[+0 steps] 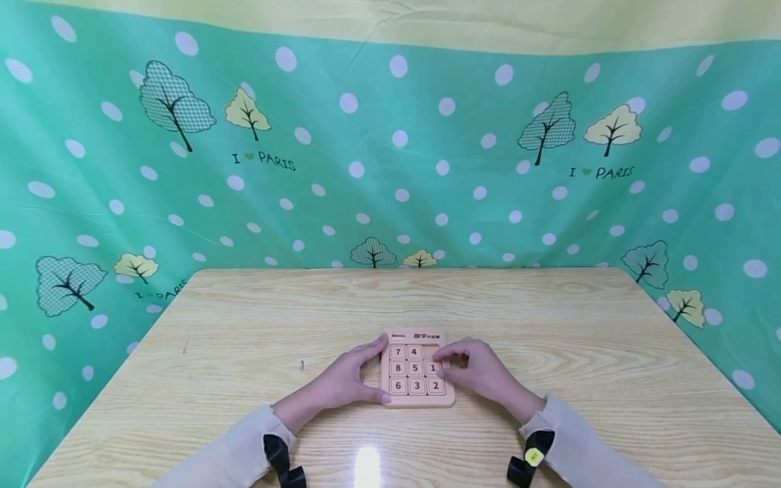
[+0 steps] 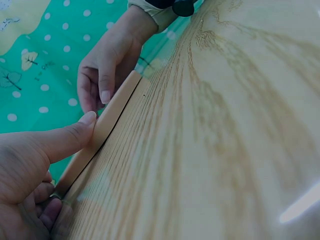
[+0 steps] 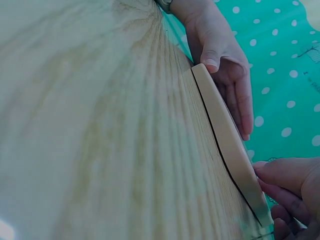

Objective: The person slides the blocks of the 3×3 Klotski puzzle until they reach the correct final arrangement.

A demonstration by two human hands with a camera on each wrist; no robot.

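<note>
A pale wooden number sliding puzzle (image 1: 417,401) lies flat on the table, its square tiles facing up. The rows read 7, 4 and a gap, then 8, 5, 1, then 6, 3, 2. My left hand (image 1: 348,376) holds the frame by its left side, thumb at the near left corner and fingers at the far left corner. From the right, my right hand (image 1: 478,369) reaches over the frame's edge. Its index fingertip is at the gap in the top right, and its thumb is at the tile numbered 1 (image 1: 432,367).
The wood-grain table (image 1: 244,325) spreads around the puzzle on all sides. A green cloth (image 1: 390,149) with dots and printed trees hangs behind and beside it. Black straps circle both wrists, and a bright reflection shows near the table's front.
</note>
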